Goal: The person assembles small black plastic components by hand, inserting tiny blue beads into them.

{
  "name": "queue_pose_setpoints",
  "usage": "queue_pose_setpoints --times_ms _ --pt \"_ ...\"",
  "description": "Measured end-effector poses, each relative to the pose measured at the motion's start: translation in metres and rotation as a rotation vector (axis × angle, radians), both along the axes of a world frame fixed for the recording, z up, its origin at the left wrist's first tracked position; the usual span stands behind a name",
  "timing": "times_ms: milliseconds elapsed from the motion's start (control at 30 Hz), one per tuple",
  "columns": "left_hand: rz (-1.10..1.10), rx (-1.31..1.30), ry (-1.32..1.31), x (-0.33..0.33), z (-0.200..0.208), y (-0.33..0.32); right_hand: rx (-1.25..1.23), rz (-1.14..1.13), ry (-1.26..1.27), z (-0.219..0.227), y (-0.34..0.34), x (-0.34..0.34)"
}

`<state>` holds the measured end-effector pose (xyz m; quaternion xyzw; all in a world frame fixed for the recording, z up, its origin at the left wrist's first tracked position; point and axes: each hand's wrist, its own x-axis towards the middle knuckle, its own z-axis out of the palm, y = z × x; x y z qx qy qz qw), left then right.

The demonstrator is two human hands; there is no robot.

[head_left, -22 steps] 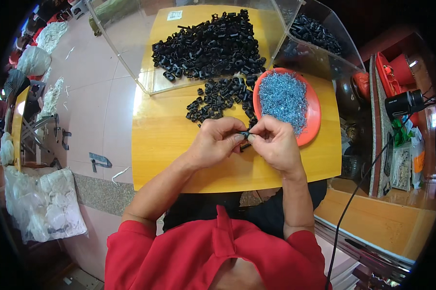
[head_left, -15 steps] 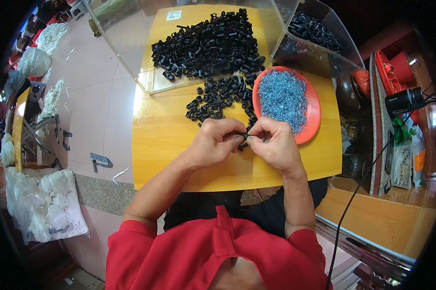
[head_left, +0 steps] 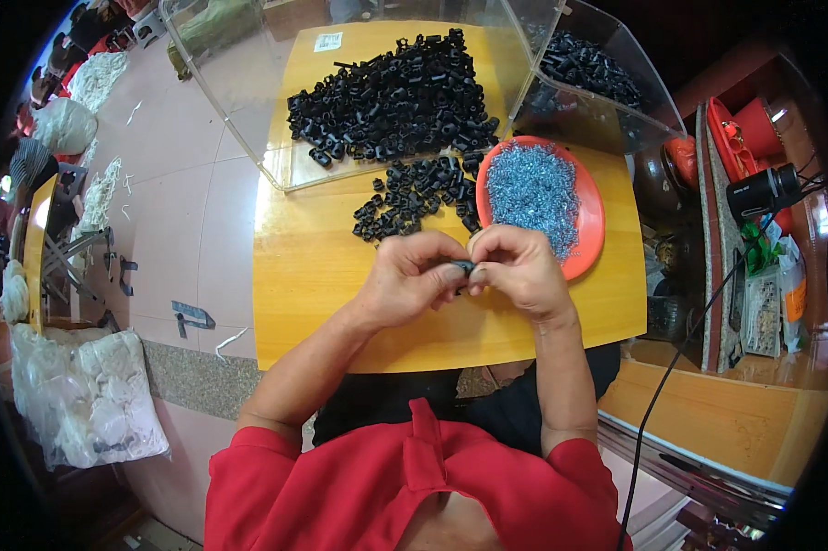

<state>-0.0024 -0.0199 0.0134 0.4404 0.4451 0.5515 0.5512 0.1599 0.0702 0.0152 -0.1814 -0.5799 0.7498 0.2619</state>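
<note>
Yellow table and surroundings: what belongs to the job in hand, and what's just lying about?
Likely the job:
- dark piece between left hand and right hand
- black parts
- shiny bits
- plate

Likely lying about:
- plastic bag
- white strip
- black cylinder

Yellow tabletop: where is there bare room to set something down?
The yellow tabletop is bare between its left edge and the left hand, and below the red plate, right of the right hand. It is crowded beyond the hands: loose black parts, the black heap inside the clear box, and that plate.
</note>
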Motion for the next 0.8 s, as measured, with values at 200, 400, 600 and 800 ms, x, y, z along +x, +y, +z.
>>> queue_pose_setpoints --times_ms 200,400,600,800 --pt "0.034 -0.035 0.041 0.003 -0.005 0.002 0.016 -0.051 -0.141 0.011 -0.004 0.0" --pt "0.045 -0.007 -0.008 0.003 -0.01 0.006 0.08 -0.035 -0.382 0.038 0.006 0.017" --pt "0.24 0.027 0.02 -0.002 -0.018 0.012 0.212 -0.433 -0.071 0.087 0.097 0.045" --pt "0.4 0.103 0.093 -0.006 -0.018 0.016 0.228 -0.702 -0.027 0.105 0.136 0.068"
